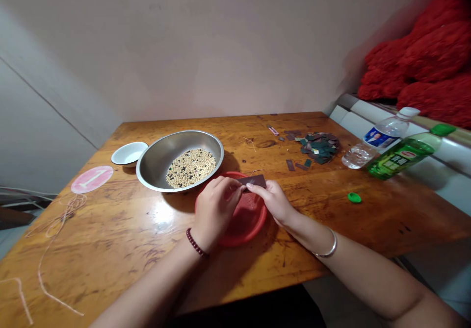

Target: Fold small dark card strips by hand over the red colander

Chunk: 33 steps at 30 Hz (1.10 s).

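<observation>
A flat, dark brown rectangular strip [256,180] is held above a round red plastic basket [253,230]. My right hand [278,201] grips the strip from its right side, the thumb lying across its face. My left hand [218,209] has its fingers bent in a pinch at the strip's left part; the fingertips are partly hidden. Both hands meet close together over the basket's far rim. Just beyond my left hand, a steel bowl [154,168] contains pale beans [193,166] mixed with some black ones.
A white dish [129,153], a round "1" tag [91,179] and loose string [66,213] lie left on the wooden table [147,254]. Dark scraps [319,146] are piled at right, near a pink cutter [273,130], a clear bottle [382,137], a green bottle [408,154] and a green cap [353,197].
</observation>
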Tool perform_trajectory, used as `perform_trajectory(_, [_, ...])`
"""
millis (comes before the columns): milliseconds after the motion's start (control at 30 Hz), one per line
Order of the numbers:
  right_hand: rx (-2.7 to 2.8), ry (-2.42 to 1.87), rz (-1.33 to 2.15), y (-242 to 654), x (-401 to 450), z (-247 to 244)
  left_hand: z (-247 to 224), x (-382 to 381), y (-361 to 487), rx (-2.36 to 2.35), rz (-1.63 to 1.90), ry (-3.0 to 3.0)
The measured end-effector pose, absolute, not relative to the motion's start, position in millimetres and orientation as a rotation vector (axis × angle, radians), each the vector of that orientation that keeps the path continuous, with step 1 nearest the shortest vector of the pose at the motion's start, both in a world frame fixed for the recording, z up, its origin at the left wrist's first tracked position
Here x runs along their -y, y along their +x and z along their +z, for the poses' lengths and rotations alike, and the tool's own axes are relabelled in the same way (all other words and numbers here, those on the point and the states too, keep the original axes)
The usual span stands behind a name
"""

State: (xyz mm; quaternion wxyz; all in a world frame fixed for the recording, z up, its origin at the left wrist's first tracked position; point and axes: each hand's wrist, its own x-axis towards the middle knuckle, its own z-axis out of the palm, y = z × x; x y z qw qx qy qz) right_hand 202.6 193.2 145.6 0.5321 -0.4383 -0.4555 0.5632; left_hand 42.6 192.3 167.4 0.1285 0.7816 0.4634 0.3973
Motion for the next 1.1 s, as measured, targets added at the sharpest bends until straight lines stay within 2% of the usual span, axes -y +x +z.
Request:
perform_trajectory(133, [1.045, -1.062, 1.374, 202.7, -192.9, 144.7, 167.0, -191.6, 42.6, -1.348, 1.181, 2.391])
perform_trajectory(367, [0.994, -1.016, 1.407, 203.1, -192.9, 144.9, 166.1, -189.3, 41.7, -1.39, 1.031, 2.551])
perform_trajectory(1100, [0.983, -0.989, 1.384, 205.9, -192.3, 145.1, 167.9, -194.7, 42.5, -1.286, 1.187, 2.11])
